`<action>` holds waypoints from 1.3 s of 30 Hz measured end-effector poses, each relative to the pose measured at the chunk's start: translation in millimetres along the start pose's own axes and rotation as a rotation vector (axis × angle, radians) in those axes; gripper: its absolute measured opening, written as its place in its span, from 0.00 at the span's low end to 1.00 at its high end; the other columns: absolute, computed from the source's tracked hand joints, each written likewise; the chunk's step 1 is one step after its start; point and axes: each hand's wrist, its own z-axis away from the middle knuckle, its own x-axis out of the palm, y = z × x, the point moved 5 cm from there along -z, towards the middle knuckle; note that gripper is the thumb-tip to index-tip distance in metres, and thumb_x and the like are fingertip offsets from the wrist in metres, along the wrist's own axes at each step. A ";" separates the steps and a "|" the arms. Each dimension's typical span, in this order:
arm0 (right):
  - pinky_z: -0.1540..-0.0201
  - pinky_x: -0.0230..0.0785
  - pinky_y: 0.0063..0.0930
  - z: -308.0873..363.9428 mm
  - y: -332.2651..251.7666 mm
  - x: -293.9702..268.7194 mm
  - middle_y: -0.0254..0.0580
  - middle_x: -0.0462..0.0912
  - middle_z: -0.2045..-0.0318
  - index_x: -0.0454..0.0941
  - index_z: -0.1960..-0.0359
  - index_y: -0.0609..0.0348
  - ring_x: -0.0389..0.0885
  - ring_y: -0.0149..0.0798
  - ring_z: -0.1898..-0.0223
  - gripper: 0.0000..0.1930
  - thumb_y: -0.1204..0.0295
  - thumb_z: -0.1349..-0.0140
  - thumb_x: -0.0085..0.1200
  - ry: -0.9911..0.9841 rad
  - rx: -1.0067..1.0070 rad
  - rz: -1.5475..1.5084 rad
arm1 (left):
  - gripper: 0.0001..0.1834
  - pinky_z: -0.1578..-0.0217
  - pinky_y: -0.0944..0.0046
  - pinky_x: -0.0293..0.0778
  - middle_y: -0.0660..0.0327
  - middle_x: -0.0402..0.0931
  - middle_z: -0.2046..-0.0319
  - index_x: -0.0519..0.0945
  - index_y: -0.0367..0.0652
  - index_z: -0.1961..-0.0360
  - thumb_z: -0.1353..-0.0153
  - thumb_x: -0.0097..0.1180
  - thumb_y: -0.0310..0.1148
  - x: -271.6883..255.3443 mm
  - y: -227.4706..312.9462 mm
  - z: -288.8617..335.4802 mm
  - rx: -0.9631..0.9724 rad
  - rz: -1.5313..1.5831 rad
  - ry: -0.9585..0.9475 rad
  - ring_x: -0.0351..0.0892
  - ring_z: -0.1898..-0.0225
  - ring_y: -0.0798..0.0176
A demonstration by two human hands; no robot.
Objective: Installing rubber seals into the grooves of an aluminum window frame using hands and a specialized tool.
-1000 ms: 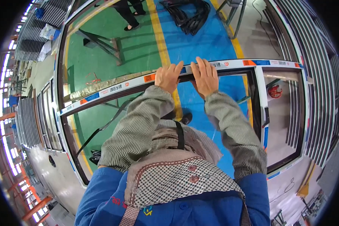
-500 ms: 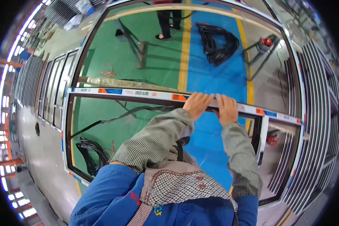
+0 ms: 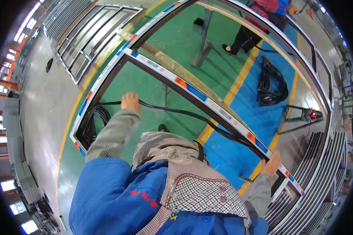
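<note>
The right hand (image 3: pixel 271 164) lies on the crossbar (image 3: pixel 219 110) of the large frame – I cannot tell whether its grip also clenches something. The left hand (image 3: pixel 130 103) grasps a black strip (image 3: pixel 176 111), which runs loosely across the frame's opening toward the right hand. Farther, a black coil (image 3: pixel 264 80) rests on the blue floor (image 3: pixel 251 103) – beyond it stands a co-worker (image 3: pixel 247 39).

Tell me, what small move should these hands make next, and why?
Probably the left hand should guide the black strip closer to the frame's crossbar. The strip passes through that hand and bows away from the bar there, while nearer the right hand, which rests on the bar, it runs close along the edge.
</note>
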 end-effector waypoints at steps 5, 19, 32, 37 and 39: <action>0.39 0.52 0.46 4.1 -109.3 -35.2 0.48 0.64 0.38 0.62 0.38 0.59 0.63 0.50 0.39 0.36 0.43 0.38 0.40 0.198 0.339 0.253 | 0.23 0.50 0.57 0.68 0.58 0.75 0.54 0.78 0.46 0.52 0.45 0.60 0.48 77.8 -120.1 -66.0 -0.128 -0.099 -0.406 0.72 0.50 0.59; 0.38 0.51 0.46 -136.8 -448.8 -101.3 0.49 0.65 0.40 0.65 0.42 0.61 0.62 0.50 0.38 0.35 0.61 0.51 0.62 -0.053 -0.115 -0.521 | 0.21 0.58 0.70 0.71 0.56 0.79 0.58 0.73 0.37 0.46 0.42 0.52 0.23 -38.9 -169.5 -40.4 0.345 1.094 -0.261 0.76 0.58 0.68; 0.62 0.71 0.44 -246.4 -562.6 -94.2 0.49 0.81 0.66 0.74 0.60 0.56 0.79 0.52 0.62 0.20 0.54 0.46 0.56 -0.487 -0.433 -0.798 | 0.17 0.82 0.74 0.61 0.67 0.70 0.74 0.72 0.36 0.47 0.33 0.49 0.35 -0.3 -279.1 -113.6 -0.335 1.826 0.253 0.63 0.80 0.77; 0.66 0.69 0.44 -241.8 -575.5 -78.5 0.54 0.78 0.73 0.71 0.61 0.59 0.79 0.55 0.67 0.17 0.59 0.43 0.55 -0.488 -0.302 -0.971 | 0.18 0.81 0.75 0.59 0.67 0.69 0.77 0.72 0.37 0.47 0.34 0.49 0.35 -3.7 -260.1 -114.3 -0.306 1.663 0.204 0.63 0.80 0.77; 0.67 0.69 0.48 -242.1 -586.5 -89.2 0.55 0.79 0.73 0.70 0.58 0.57 0.79 0.56 0.69 0.17 0.60 0.43 0.55 -0.367 -0.258 -0.768 | 0.23 0.79 0.73 0.63 0.67 0.72 0.75 0.68 0.38 0.41 0.36 0.48 0.33 -3.6 -227.7 -97.0 -0.325 1.795 0.063 0.65 0.79 0.74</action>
